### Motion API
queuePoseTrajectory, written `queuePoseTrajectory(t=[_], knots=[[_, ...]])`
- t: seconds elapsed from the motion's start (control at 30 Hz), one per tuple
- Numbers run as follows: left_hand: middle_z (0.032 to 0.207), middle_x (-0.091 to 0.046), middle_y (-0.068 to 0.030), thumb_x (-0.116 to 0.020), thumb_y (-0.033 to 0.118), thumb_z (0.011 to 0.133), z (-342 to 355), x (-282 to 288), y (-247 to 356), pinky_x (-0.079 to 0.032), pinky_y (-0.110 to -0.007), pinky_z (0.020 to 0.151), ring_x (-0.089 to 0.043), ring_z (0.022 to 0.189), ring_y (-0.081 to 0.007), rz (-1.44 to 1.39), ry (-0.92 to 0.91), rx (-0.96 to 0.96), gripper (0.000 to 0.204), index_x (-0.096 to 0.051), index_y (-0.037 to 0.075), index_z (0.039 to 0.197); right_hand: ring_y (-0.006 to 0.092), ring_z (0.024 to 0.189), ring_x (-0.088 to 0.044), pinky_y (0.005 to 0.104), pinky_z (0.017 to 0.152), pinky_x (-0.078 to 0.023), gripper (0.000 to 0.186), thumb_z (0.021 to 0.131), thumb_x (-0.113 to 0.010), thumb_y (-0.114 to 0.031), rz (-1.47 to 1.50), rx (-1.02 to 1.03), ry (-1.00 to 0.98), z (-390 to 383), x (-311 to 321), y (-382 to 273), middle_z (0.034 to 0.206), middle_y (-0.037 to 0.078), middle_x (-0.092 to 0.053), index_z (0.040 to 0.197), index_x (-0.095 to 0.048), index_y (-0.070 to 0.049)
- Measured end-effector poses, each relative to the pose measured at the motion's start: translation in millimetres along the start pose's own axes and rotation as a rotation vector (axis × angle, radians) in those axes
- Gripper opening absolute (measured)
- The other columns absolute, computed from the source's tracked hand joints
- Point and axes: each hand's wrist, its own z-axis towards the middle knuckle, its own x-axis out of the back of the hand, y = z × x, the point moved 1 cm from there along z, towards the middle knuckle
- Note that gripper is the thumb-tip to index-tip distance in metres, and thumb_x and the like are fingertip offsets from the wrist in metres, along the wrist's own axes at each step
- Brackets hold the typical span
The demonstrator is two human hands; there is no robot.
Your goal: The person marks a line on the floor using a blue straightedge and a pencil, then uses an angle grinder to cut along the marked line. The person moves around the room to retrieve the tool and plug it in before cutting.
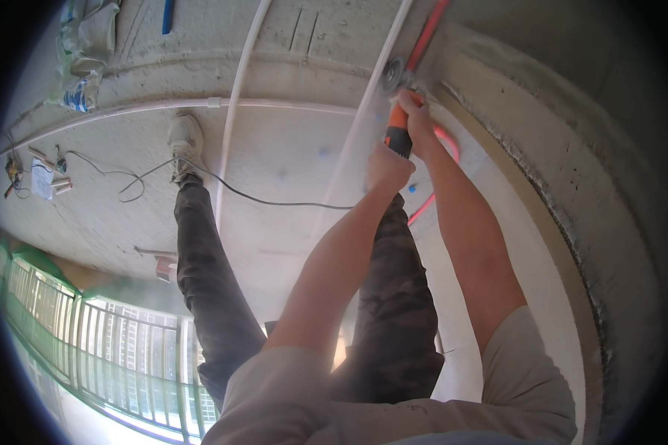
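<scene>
Both my hands hold an orange and black angle grinder point(398, 133). My left hand point(386, 167) grips its rear body. My right hand point(417, 119) is closed around its front, just behind the grey disc point(393, 74). The disc meets the base of a concrete wall point(542, 170), next to a red pipe point(429, 37) and a white pipe point(371, 96). The grinder's black cord point(274, 202) trails left across the floor.
My legs in camouflage trousers stand on the concrete floor point(289, 156), left shoe point(185, 137) by a white pipe point(234, 111). Bags and debris point(82, 74) lie at the far left, small parts point(44, 178) nearby. A green railing point(96, 334) bounds the lower left. Dust hangs in the air.
</scene>
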Motion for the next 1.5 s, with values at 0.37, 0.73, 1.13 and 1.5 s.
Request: queuePoseTrajectory(t=[0.37,0.73,1.13,1.5], knots=[[0.120,-0.076,-0.0200,-0.084,0.018,0.075,6.7,2.0,-4.5,-0.059,-0.047,0.092,-0.075,0.111,-0.0367,0.006,-0.065,0.043,0.068,-0.059,-0.001,0.135,0.0168,0.092,-0.063,0.0380,0.080,-0.058,0.044,0.104,-0.074,-0.043,-0.004,-0.022,-0.012,-1.4,-2.9,1.4,0.109,0.003,-0.066,0.132,-0.063,-0.011],[0.097,-0.079,-0.0198,-0.085,0.013,0.071,15.3,-4.8,-10.1,-0.062,-0.041,0.068,-0.080,0.077,-0.0304,0.043,0.098,-0.068,0.054,-0.068,-0.006,0.118,0.0164,0.093,-0.063,0.0381,0.080,-0.058,0.043,0.103,-0.075,-0.043,-0.015,-0.088,0.039,9.7,-3.2,3.9,0.109,0.002,-0.065,0.131,-0.063,-0.012],[0.126,-0.075,-0.0209,-0.081,0.017,0.075,12.9,9.0,2.8,-0.057,-0.047,0.101,-0.073,0.121,-0.0383,0.038,-0.142,0.031,0.068,-0.058,0.000,0.137,0.0163,0.096,-0.062,0.0374,0.086,-0.056,0.044,0.103,-0.074,-0.042,-0.043,-0.035,0.041,11.4,-3.6,-3.1,0.111,0.002,-0.064,0.133,-0.064,-0.012],[0.121,-0.076,-0.0185,-0.083,0.017,0.074,19.3,2.5,2.3,-0.058,-0.046,0.099,-0.075,0.116,-0.0375,-0.016,-0.134,0.052,0.069,-0.058,0.001,0.137,0.0183,0.095,-0.064,0.0385,0.085,-0.057,0.045,0.103,-0.075,-0.043,-0.032,-0.079,0.020,10.5,-5.1,-10.7,0.112,0.003,-0.065,0.133,-0.063,-0.011]])
